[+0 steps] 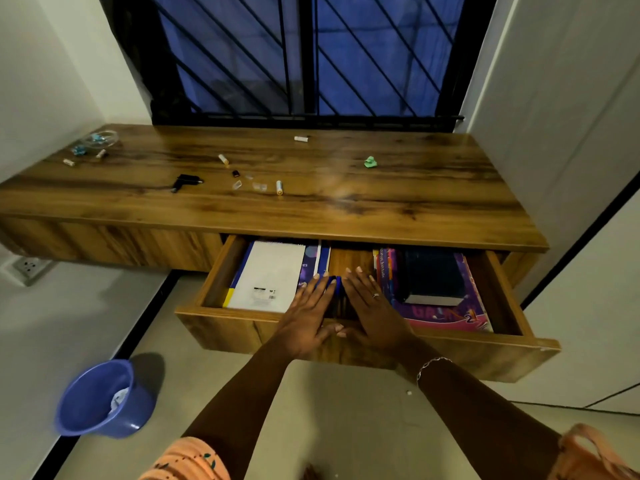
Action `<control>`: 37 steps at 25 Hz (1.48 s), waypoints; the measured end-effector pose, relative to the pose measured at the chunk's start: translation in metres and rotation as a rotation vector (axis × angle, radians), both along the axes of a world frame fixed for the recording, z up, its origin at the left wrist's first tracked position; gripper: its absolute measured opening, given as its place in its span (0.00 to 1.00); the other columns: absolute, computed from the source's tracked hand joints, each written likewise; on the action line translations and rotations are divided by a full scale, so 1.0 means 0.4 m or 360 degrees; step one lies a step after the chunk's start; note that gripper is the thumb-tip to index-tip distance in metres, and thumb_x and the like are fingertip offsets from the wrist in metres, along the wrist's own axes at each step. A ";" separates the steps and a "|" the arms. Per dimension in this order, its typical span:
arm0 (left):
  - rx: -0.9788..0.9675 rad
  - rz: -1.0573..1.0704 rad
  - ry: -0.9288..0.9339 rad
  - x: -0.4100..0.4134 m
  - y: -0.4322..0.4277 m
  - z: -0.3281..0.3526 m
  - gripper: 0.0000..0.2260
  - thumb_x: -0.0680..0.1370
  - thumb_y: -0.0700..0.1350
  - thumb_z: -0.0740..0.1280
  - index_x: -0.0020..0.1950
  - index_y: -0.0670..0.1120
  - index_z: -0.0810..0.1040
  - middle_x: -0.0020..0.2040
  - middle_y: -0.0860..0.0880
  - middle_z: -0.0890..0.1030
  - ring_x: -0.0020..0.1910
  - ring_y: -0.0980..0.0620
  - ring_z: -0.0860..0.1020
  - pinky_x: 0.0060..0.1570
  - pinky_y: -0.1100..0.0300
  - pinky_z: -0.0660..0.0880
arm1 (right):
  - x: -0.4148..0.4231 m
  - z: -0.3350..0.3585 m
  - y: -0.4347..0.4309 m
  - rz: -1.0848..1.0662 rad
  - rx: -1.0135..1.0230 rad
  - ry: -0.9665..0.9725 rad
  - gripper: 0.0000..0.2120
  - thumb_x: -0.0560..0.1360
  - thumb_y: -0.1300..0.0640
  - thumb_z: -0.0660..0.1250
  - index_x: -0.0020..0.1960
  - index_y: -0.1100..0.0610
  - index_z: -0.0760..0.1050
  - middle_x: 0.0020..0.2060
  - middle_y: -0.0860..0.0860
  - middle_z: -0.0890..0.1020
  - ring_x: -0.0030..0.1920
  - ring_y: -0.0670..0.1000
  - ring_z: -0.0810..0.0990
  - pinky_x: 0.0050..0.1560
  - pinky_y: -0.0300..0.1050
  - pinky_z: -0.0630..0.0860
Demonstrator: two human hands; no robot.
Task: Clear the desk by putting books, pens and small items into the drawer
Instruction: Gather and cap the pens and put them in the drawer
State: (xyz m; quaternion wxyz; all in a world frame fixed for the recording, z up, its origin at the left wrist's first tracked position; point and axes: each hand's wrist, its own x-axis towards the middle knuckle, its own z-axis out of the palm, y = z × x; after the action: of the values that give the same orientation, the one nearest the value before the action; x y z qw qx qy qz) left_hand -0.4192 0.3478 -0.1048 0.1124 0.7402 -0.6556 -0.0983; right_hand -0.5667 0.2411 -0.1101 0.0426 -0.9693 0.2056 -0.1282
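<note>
The wooden drawer (242,329) under the desk (398,202) is pulled out. In its left part lies a white book (266,280) on other books; in its right part a dark book (433,278) rests on a pink and purple book (446,315). My left hand (306,315) and my right hand (374,306) lie flat, fingers spread, over the middle gap of the drawer, flanking blue pens (335,284) that show between them. On the desk top remain several small batteries (279,187), a black gadget (185,181), clear plastic bits (259,186) and a green crumpled scrap (370,162).
A clear dish with blue trinkets (100,137) sits at the desk's far left corner. A blue bucket (100,400) stands on the floor to the left. A barred window (304,57) backs the desk; white walls close both sides. A wall socket (29,266) sits low left.
</note>
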 end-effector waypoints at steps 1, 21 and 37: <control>0.0021 0.0012 0.0038 0.013 -0.026 0.005 0.38 0.75 0.65 0.52 0.75 0.49 0.37 0.77 0.51 0.38 0.75 0.52 0.35 0.76 0.52 0.41 | 0.013 0.009 -0.022 -0.0020 0.0013 -0.0014 0.40 0.74 0.31 0.44 0.75 0.56 0.41 0.73 0.57 0.52 0.74 0.46 0.32 0.74 0.46 0.36; 0.0148 0.0055 -0.0394 0.163 -0.357 0.072 0.31 0.78 0.57 0.59 0.76 0.47 0.51 0.77 0.48 0.51 0.76 0.46 0.46 0.75 0.48 0.41 | 0.183 0.020 -0.343 -0.0279 -0.0443 -0.0109 0.36 0.64 0.29 0.53 0.55 0.56 0.77 0.53 0.53 0.81 0.50 0.55 0.80 0.45 0.49 0.77; -0.0099 -0.0067 -0.0485 0.176 -0.393 0.036 0.35 0.53 0.48 0.80 0.55 0.48 0.68 0.55 0.46 0.82 0.56 0.43 0.80 0.53 0.46 0.78 | 0.232 -0.009 -0.352 -0.0545 -0.0641 -0.0275 0.17 0.68 0.43 0.59 0.49 0.54 0.68 0.42 0.54 0.81 0.44 0.56 0.76 0.42 0.48 0.65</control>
State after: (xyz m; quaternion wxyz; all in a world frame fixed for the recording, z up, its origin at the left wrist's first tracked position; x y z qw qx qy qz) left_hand -0.3486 0.1904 -0.0905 0.0325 0.7288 -0.6832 0.0330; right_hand -0.4738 0.1003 -0.1139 -0.1557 -0.8948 0.3324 -0.2541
